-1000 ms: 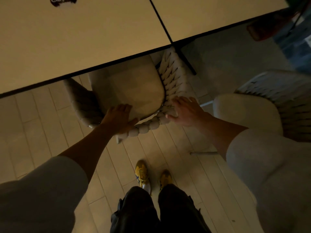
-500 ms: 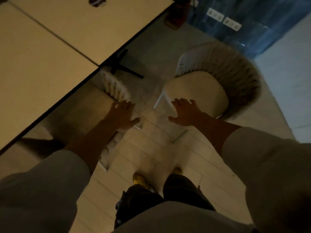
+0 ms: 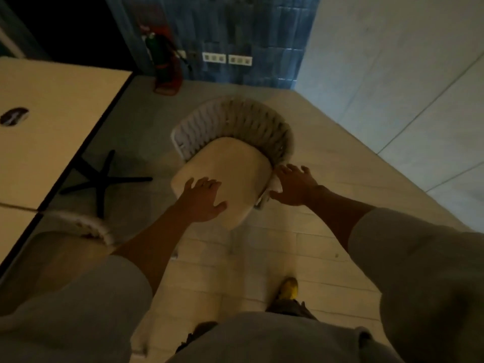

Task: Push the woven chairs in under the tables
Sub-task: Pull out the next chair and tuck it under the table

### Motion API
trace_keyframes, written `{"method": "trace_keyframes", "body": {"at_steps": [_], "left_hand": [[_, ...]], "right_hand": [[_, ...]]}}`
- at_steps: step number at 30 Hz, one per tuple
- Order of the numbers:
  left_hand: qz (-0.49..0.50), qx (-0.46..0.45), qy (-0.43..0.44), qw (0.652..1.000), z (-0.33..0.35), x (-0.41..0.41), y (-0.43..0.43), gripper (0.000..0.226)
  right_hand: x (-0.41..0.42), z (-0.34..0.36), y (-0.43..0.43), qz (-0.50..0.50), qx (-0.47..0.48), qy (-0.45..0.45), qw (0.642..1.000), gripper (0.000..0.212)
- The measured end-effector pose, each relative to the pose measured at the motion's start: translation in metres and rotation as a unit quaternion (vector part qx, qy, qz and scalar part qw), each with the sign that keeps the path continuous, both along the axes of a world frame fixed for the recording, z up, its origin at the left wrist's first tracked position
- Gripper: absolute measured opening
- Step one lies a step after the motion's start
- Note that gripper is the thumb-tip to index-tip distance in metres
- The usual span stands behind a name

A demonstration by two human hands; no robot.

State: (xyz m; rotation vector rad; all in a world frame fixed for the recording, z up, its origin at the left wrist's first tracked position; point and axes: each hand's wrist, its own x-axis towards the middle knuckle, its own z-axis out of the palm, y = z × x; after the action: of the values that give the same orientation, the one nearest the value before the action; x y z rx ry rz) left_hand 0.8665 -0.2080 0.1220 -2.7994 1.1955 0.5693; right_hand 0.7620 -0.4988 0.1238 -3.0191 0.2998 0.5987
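Woven chair (image 3: 230,163) stands clear of the tabletop (image 3: 52,121); both hands, left hand (image 3: 203,203) and right hand (image 3: 294,186), reach spread-fingered, gripping nothing. Next: grasp, turn, push under.

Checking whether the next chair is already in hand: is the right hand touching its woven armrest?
Cannot tell. In the head view the right hand overlaps the chair's woven armrest end, fingers spread, but the dim blur hides any contact or gap.
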Motion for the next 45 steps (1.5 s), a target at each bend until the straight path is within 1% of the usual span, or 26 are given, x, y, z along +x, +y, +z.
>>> {"method": "trace_keyframes", "body": {"at_steps": [4, 5, 8, 11, 14, 16, 22, 25, 28, 32, 37, 39, 42, 45], "left_hand": [[-0.025, 0.004, 0.012, 1.0, 0.0, -0.006, -0.086, 0.076], [-0.027, 0.008, 0.018, 0.999, 0.002, -0.008, -0.109, 0.077], [-0.028, 0.006, 0.033, 0.999, 0.01, -0.008, -0.169, 0.092], [-0.021, 0.001, 0.039, 0.999, 0.014, 0.004, -0.218, 0.096], [-0.018, -0.001, 0.037, 0.999, 0.016, 0.015, -0.254, 0.082], [-0.017, -0.008, 0.045, 0.999, 0.014, 0.025, -0.272, 0.078], [0.008, 0.015, 0.074, 0.997, -0.016, 0.067, -0.309, 0.082], [0.016, 0.01, 0.088, 0.996, -0.037, 0.09, -0.328, 0.082], [0.027, 0.003, 0.116, 0.993, -0.057, 0.107, -0.346, 0.08], [0.047, -0.011, 0.159, 0.986, -0.084, 0.124, -0.358, 0.087], [0.111, -0.01, 0.217, 0.97, -0.133, 0.141, -0.356, 0.083], [0.137, -0.011, 0.24, 0.961, -0.155, 0.145, -0.355, 0.087], [0.178, -0.037, 0.259, 0.949, -0.183, 0.143, -0.359, 0.092], [0.225, -0.068, 0.289, 0.928, -0.183, 0.133, -0.368, 0.095]], "right_hand": [[-0.011, 0.003, -0.081, -0.012, -0.006, -0.007, 1.0, 0.093], [-0.014, 0.006, -0.101, -0.014, -0.01, -0.007, 1.0, 0.092], [-0.021, 0.017, -0.156, -0.025, -0.022, -0.015, 0.999, 0.092], [-0.028, 0.026, -0.201, -0.035, -0.027, -0.021, 0.999, 0.092], [-0.03, 0.027, -0.233, -0.042, -0.033, -0.019, 0.998, 0.092], [-0.024, 0.026, -0.249, -0.043, -0.031, -0.014, 0.998, 0.092], [0.005, 0.014, -0.283, -0.026, -0.03, -0.013, 0.999, 0.09], [0.03, 0.01, -0.302, -0.015, -0.034, -0.008, 0.999, 0.089], [0.061, 0.009, -0.316, 0.011, -0.045, 0.011, 0.999, 0.088], [0.103, -0.002, -0.323, 0.056, -0.042, 0.033, 0.997, 0.088], [0.146, -0.025, -0.32, 0.117, -0.032, 0.055, 0.991, 0.09], [0.164, -0.031, -0.321, 0.137, -0.028, 0.062, 0.988, 0.09], [0.194, -0.04, -0.328, 0.179, -0.032, 0.08, 0.98, 0.09], [0.223, -0.047, -0.336, 0.227, -0.042, 0.101, 0.968, 0.09]]}}
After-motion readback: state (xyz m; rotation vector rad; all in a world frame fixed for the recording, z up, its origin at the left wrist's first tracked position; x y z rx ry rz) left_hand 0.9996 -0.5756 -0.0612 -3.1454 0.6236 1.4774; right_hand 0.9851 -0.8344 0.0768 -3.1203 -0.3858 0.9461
